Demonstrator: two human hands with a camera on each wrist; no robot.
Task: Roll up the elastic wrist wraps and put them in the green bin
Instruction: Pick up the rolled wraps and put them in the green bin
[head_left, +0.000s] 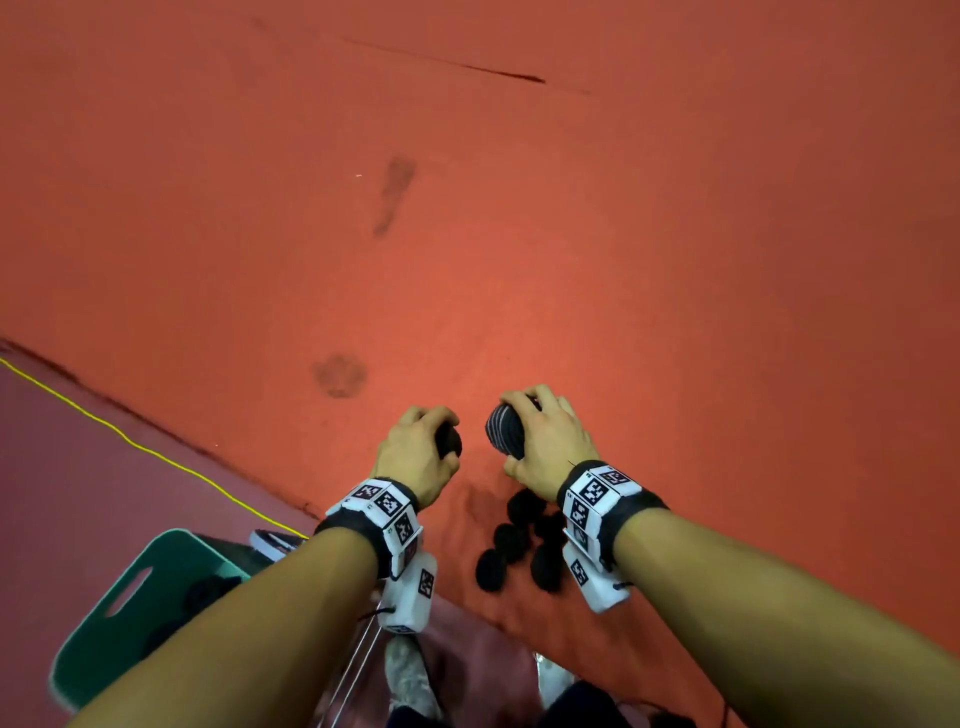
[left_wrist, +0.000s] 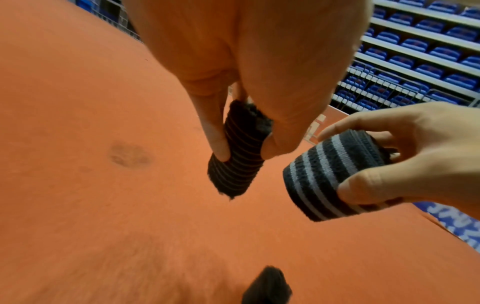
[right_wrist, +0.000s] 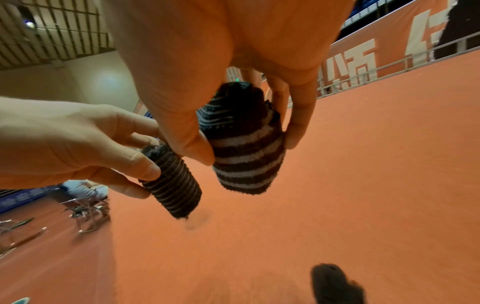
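My left hand (head_left: 422, 447) grips a small rolled black wrap with thin stripes (left_wrist: 237, 160) between thumb and fingers, above the orange floor. My right hand (head_left: 545, 441) holds a thicker rolled wrap with black and grey bands (left_wrist: 327, 176), close to the right of the first. The same two rolls show in the right wrist view, the thin-striped wrap (right_wrist: 174, 185) on the left and the banded wrap (right_wrist: 246, 156) on the right. Several more black rolled wraps (head_left: 524, 545) lie on the floor under my right wrist. The green bin (head_left: 140, 603) stands at the lower left, partly hidden by my left forearm, with dark rolls inside.
A yellow cord (head_left: 135, 447) runs across the darker floor strip at the left. Folding chairs (right_wrist: 85, 207) stand far off to the left, a railing with an orange banner (right_wrist: 389, 51) at the back. Blue stadium seats (left_wrist: 420, 51) rise behind. My shoe (head_left: 410, 675) is at the bottom.
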